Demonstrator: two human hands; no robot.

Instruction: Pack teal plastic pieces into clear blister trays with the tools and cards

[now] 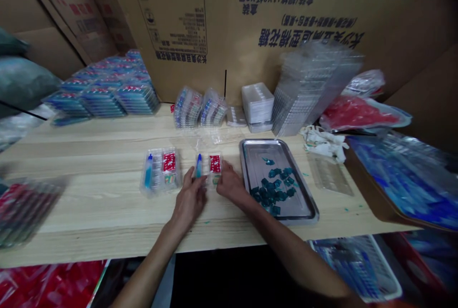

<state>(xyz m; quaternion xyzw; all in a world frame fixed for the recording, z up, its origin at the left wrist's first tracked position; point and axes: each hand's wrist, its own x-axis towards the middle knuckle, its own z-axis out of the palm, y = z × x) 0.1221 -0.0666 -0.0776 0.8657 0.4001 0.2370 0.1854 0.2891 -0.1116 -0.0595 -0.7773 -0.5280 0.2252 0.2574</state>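
A small clear plastic tray lies on the table between my hands, holding a blue pen-like tube (199, 166) and a red patterned packet (215, 164). My left hand (190, 197) grips its left and near edge, thumb towards the tube. On the opposite side, the curled fingers of my right hand (230, 182) press at the tray's right edge, partly hiding it. Just left stands a stack of similar filled trays (160, 170), its top one with a blue tube and red packet. Right of my hands, a metal tray (258, 151) carries several dark teal pieces (271, 192).
Tall stacked clear trays (304, 93) and white plastic pieces (256, 103) stand along the back against a cardboard box (171, 22). Filled blue packs (114, 86) are piled at back left. A box of blue packets (404, 179) sits right; a white basket (386, 270) is below.
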